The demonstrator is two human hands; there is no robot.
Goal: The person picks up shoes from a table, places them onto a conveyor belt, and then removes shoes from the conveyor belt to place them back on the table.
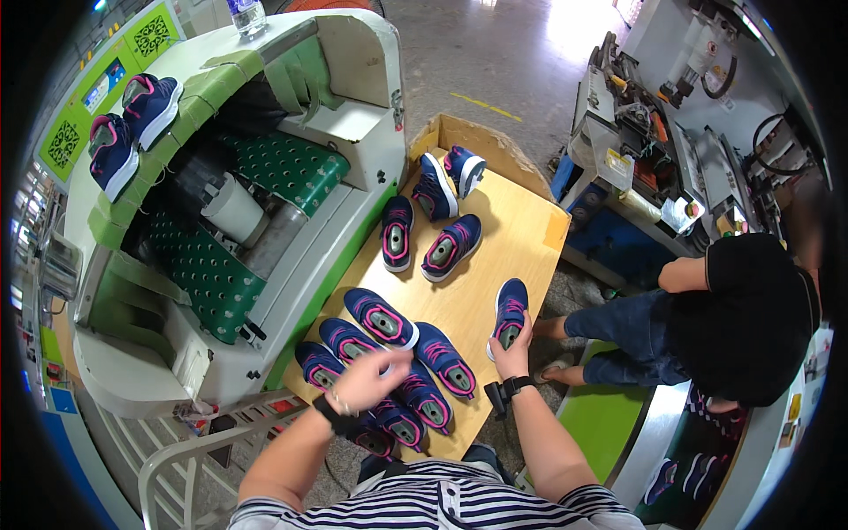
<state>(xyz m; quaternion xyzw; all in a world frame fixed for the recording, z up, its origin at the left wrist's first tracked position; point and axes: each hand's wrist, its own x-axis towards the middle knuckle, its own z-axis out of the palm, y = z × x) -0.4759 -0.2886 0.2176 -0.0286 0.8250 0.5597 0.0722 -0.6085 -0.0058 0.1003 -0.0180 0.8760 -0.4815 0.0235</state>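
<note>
Upright in my right hand (512,352) is a navy shoe (511,300) with pink laces and a white sole, its toe pointing away from me; the fingers close round its heel end. My left hand (378,378) hangs over the near left of the wooden table (371,265), its fingers curled together. What they grip, if anything, is hidden. Around it lie several matching shoes: one navy shoe (382,318) just beyond, another shoe (445,360) to its right, more partly under the hand and wrist. Grey inserts show in some shoe openings.
Farther up the table are more shoes (451,247) beside a cardboard edge (495,141). At left stands a white machine with a perforated green conveyor (296,172); two shoes (150,110) rest on its top. A co-worker in black (742,318) bends close at right, by another conveyor with shoes.
</note>
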